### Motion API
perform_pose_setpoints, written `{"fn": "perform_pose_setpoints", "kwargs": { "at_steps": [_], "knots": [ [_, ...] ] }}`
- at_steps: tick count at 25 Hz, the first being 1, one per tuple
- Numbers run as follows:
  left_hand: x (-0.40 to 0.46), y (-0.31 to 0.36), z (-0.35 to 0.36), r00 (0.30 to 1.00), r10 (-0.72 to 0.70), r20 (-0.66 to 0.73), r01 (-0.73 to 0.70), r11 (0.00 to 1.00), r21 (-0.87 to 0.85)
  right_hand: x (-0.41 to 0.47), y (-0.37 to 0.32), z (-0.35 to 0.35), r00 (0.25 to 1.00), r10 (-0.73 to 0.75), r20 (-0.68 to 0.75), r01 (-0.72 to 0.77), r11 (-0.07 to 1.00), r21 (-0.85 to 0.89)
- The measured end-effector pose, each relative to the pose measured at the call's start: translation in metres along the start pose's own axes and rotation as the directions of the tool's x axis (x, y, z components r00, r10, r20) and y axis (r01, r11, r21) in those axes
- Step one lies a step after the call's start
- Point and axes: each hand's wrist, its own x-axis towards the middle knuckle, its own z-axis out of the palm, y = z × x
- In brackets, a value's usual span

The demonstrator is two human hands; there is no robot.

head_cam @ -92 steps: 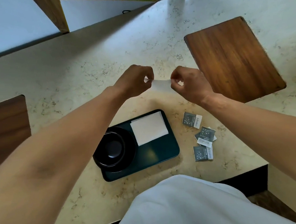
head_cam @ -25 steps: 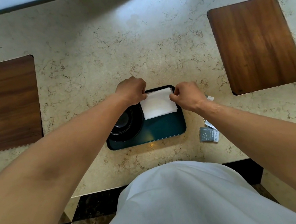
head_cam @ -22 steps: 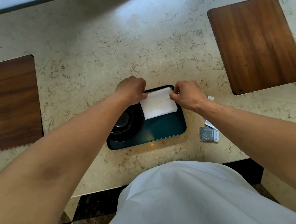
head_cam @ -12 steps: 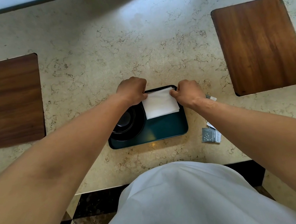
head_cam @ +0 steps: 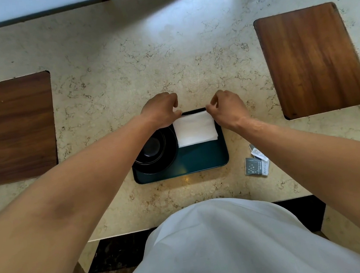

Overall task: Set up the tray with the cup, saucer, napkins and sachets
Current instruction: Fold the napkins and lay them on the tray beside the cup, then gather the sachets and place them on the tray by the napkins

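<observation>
- Tray (head_cam: 201, 160), dark green and rectangular, sits on the marble desk (head_cam: 122, 64) close to the near edge, straight ahead of the person. It is the thing being set up.
- Two brown wooden boards lie flat on the desk, one far to the left (head_cam: 14, 129) and one far to the right (head_cam: 310, 58), both well apart from the tray.
- Saucer (head_cam: 161, 160), black, fills the left part of the tray, with the black cup (head_cam: 152, 147) standing in it.
- Napkins (head_cam: 195, 130), white and folded square, lie on the far right part of the tray, just beside the saucer. Their edges do not quite line up, so there seems to be more than one.
- Left hand (head_cam: 161, 111) has its grip curled at the far left corner of the napkins. Whether the fingertips are pinching the paper or only pressing on it, I cannot tell.
- Right hand (head_cam: 227, 107) is the same at the far right corner: fingers bent close, touching or almost touching the paper, hold unclear.
- Sachets (head_cam: 257, 164), small and grey, lie on the desk to the right of the tray, partly hidden under the right forearm. None is on the tray.
- To do this step well, I judge the napkins should be squared with light touches at both far corners, parallel to the tray's rim and clear of the saucer. Thin paper creases and slides easily, so lift the fingers straight up when letting go. The bare near right part of the tray looks the natural place for the sachets.
</observation>
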Motion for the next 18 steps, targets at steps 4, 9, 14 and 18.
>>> {"fn": "perform_pose_setpoints", "kwargs": {
  "at_steps": [4,9,14,18],
  "knots": [
    [-0.005,0.007,-0.004,0.999,0.042,-0.015,-0.043,0.997,-0.061,-0.003,-0.005,-0.010,0.986,-0.157,0.059,0.162,0.981,-0.102],
    [-0.017,0.020,-0.001,0.995,0.104,-0.002,-0.104,0.993,-0.054,-0.018,0.005,-0.015,0.991,-0.117,0.069,0.127,0.979,-0.157],
    [-0.024,0.046,0.005,0.983,0.185,-0.015,-0.185,0.978,-0.092,-0.053,0.031,-0.013,1.000,-0.005,-0.008,0.004,0.997,-0.081],
    [-0.027,0.077,0.021,0.960,0.278,0.027,-0.275,0.958,-0.080,-0.091,0.062,-0.011,0.992,0.106,-0.063,-0.109,0.993,-0.050]
  ]
}}
